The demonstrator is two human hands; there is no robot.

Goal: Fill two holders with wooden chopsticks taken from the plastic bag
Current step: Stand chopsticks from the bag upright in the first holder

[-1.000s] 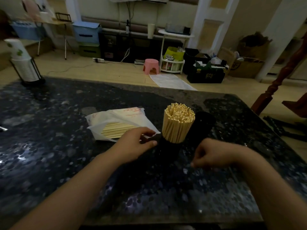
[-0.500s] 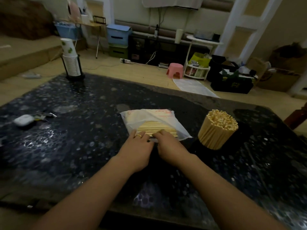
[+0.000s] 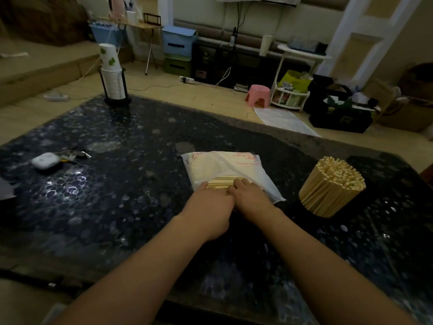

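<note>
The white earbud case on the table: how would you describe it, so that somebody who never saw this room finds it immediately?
Start at the dark speckled table and go to its left side, well away from both hands. There lies the white earbud case, small and rounded, with a bunch of keys beside it. It is the only smooth white pebble-like thing there; the paper cup stack stands tall at the far edge.

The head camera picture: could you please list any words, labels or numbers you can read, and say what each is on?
Nothing can be read.
Plastic bag: red printed lines along its far edge, too blurred to read.
Black crate on the floor: a faint yellowish mark, too small to read.
Stacked paper cups: green shapes only, no text.
</note>
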